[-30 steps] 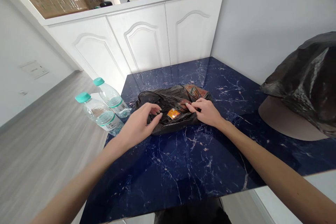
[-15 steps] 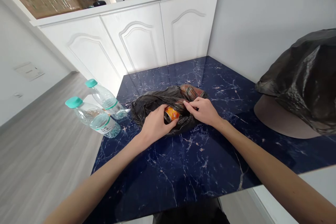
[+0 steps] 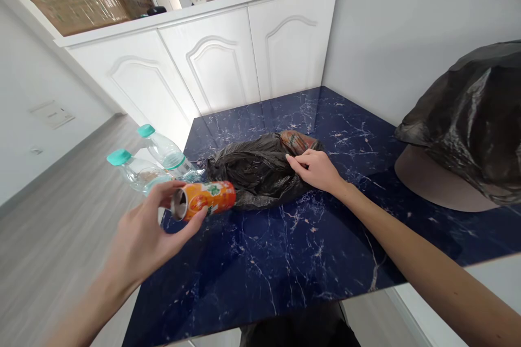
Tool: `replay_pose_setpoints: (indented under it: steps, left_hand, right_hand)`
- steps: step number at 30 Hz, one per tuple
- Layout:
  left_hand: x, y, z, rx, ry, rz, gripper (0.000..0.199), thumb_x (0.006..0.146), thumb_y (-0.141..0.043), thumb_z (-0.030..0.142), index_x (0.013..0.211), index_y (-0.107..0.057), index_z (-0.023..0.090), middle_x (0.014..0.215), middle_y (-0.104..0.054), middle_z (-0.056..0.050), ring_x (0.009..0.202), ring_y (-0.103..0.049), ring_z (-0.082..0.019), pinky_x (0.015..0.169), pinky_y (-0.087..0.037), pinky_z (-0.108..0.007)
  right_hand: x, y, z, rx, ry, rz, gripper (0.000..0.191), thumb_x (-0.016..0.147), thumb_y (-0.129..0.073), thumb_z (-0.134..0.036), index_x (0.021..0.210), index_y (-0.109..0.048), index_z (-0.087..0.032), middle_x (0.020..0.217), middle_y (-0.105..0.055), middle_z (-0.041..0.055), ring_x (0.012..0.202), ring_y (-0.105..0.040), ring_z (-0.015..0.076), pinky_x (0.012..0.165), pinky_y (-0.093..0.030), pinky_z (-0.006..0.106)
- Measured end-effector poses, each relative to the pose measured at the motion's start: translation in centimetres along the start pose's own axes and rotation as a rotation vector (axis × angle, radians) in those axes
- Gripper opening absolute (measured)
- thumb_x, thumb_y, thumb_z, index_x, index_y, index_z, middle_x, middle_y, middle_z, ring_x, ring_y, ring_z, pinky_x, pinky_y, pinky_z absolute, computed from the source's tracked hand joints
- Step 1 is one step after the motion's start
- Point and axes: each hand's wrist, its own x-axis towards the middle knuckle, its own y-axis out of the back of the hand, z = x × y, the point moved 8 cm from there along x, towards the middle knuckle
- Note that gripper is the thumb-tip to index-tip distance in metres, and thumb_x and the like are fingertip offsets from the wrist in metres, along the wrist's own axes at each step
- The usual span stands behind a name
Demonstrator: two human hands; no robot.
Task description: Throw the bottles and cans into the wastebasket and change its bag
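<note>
An orange and red drink can (image 3: 215, 197) is gripped between the thumb and fingers of my left hand (image 3: 142, 230), tilted on its side, its open top facing left. It is held over the left part of the table, in front of the bottles. My right hand (image 3: 319, 171) pinches the edge of a black plastic bag (image 3: 260, 173) that lies in the middle of the table with its mouth open. Through the thin plastic at the bag's far right end shows a reddish, rounded thing (image 3: 299, 141), its kind unclear.
Two clear plastic bottles with teal caps, a nearer one (image 3: 140, 171) and a farther one (image 3: 163, 149), stand at the table's left edge. A black bag (image 3: 468, 119) covers a pinkish round object (image 3: 439, 184) at right. White cabinets (image 3: 220, 65) border the far side of the dark blue table (image 3: 264, 260).
My left hand has drawn the can out of the black bag and moved it left, toward me. My right hand has stayed at the bag's edge.
</note>
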Motion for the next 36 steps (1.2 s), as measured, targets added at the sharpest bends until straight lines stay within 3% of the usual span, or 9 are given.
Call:
replay_pose_setpoints:
  steps: [8, 11, 21, 23, 25, 27, 29, 32, 36]
  left_hand:
    - [-4.2, 3.0, -5.2, 0.352, 0.196, -0.099, 0.045, 0.098, -0.057, 0.069, 0.124, -0.058, 0.033, 0.085, -0.078, 0.002, 0.068, -0.075, -0.026, 0.059, -0.044, -0.028]
    - [-4.4, 2.9, -6.6, 0.428, 0.259, -0.181, 0.046, 0.098, -0.057, 0.07, 0.125, -0.058, 0.033, 0.089, -0.083, -0.001, 0.071, -0.078, -0.031, 0.054, -0.04, -0.027]
    - [-3.5, 1.0, -8.0, 0.422, 0.258, -0.196, 0.068, 0.098, -0.051, 0.078, 0.143, -0.044, 0.027, 0.086, -0.08, -0.007, 0.07, -0.078, -0.039, 0.051, -0.037, -0.031]
    - [-3.7, 1.4, -7.5, 0.373, 0.21, -0.084, 0.073, 0.096, -0.056, 0.076, 0.147, -0.04, 0.027, 0.101, -0.077, -0.013, 0.077, -0.077, -0.04, 0.051, -0.041, -0.035]
    - [-4.1, 2.5, -6.6, 0.316, 0.132, 0.099, 0.07, 0.094, -0.061, 0.07, 0.144, -0.042, 0.026, 0.114, -0.07, -0.018, 0.102, -0.073, -0.046, 0.056, -0.049, -0.042]
    - [-4.8, 3.7, -5.4, 0.26, 0.049, 0.285, 0.053, 0.094, -0.064, 0.06, 0.132, -0.051, 0.024, 0.109, -0.065, -0.019, 0.12, -0.063, -0.052, 0.071, -0.057, -0.054]
    - [-5.1, 3.7, -3.8, 0.196, -0.059, 0.364, 0.032, 0.096, -0.065, 0.046, 0.117, -0.056, 0.024, 0.1, -0.064, -0.016, 0.118, -0.063, -0.049, 0.086, -0.058, -0.061]
    - [-4.2, 1.1, -0.2, 0.044, -0.286, 0.233, 0.021, 0.102, -0.062, 0.025, 0.122, -0.057, 0.024, 0.11, -0.068, -0.013, 0.106, -0.069, -0.034, 0.094, -0.059, -0.053]
    - [-1.2, -4.3, 4.9, -0.237, -0.489, -0.065, 0.03, 0.109, -0.046, 0.017, 0.136, -0.057, 0.025, 0.133, -0.07, -0.012, 0.126, -0.067, -0.027, 0.112, -0.055, -0.046]
  right_hand:
    - [-0.1, -0.1, -0.2, 0.012, -0.006, -0.011, 0.07, 0.111, -0.037, -0.065, 0.053, -0.042, -0.025, 0.051, -0.049, 0.0026, 0.062, -0.058, 0.0229, 0.07, -0.042, 0.037]
    - [-0.2, -0.1, -0.1, 0.012, -0.009, -0.004, 0.07, 0.111, -0.038, -0.065, 0.053, -0.042, -0.025, 0.052, -0.052, 0.0031, 0.063, -0.059, 0.0232, 0.071, -0.043, 0.038]
    - [-0.2, 0.2, 0.0, 0.01, -0.018, 0.027, 0.07, 0.11, -0.04, -0.066, 0.052, -0.043, -0.026, 0.051, -0.05, 0.0026, 0.06, -0.057, 0.0225, 0.071, -0.043, 0.038]
    - [-0.1, 0.4, 0.3, 0.007, -0.035, 0.057, 0.069, 0.109, -0.041, -0.066, 0.052, -0.043, -0.026, 0.051, -0.048, 0.0025, 0.059, -0.056, 0.0223, 0.071, -0.043, 0.038]
    - [-0.1, 0.8, 0.6, 0.002, -0.066, 0.107, 0.069, 0.108, -0.042, -0.065, 0.052, -0.041, -0.026, 0.05, -0.046, 0.0026, 0.058, -0.054, 0.0222, 0.07, -0.042, 0.038]
    - [-0.1, 1.3, 0.9, 0.001, -0.101, 0.166, 0.068, 0.108, -0.043, -0.065, 0.052, -0.039, -0.026, 0.05, -0.045, 0.0028, 0.059, -0.053, 0.0222, 0.07, -0.041, 0.038]
    - [-0.1, 1.8, 1.1, 0.013, -0.132, 0.211, 0.068, 0.107, -0.045, -0.064, 0.052, -0.038, -0.025, 0.05, -0.045, 0.0025, 0.058, -0.052, 0.0211, 0.068, -0.04, 0.038]
    - [-0.2, 2.3, 1.3, 0.05, -0.173, 0.244, 0.066, 0.108, -0.046, -0.062, 0.053, -0.043, -0.025, 0.049, -0.045, 0.0009, 0.052, -0.048, 0.0184, 0.061, -0.038, 0.036]
    - [-0.3, 2.7, 1.6, 0.082, -0.211, 0.277, 0.058, 0.109, -0.046, -0.056, 0.059, -0.051, -0.025, 0.052, -0.049, 0.0, 0.052, -0.05, 0.0181, 0.059, -0.041, 0.035]
